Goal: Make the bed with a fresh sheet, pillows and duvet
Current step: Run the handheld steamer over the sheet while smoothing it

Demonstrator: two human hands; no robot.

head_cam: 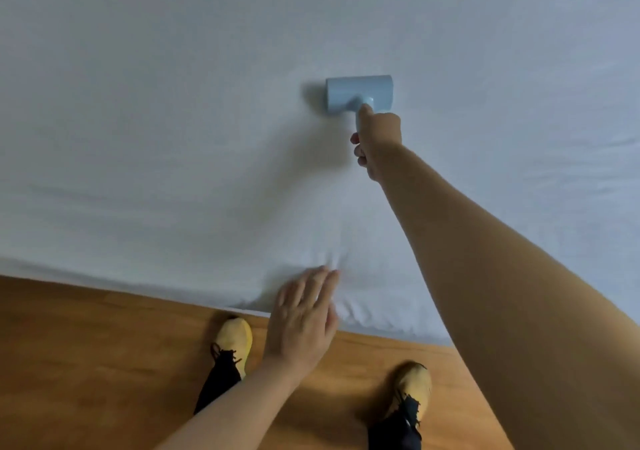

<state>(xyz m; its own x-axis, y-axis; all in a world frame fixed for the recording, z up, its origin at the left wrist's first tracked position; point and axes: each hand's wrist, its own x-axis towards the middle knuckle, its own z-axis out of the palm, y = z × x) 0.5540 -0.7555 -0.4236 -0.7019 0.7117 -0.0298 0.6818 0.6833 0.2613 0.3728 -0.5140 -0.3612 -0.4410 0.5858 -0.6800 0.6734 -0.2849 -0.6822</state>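
Nearest, flat left hand steadies the fitted sheet while right hand grips a lint roller; pillows, duvet unseen, likely pending.

Right arm stretched far forward and fully extended, right hand with fingers curled in a closed grip and forefinger pointing ahead, left forearm angled forward, left hand flat, palm down, fingers straight and together

White sheet, spread flat over the bed and hanging over the near edge. Mostly smooth, faint creases across, small puckers near the front edge. Pale blue roller resting on it.
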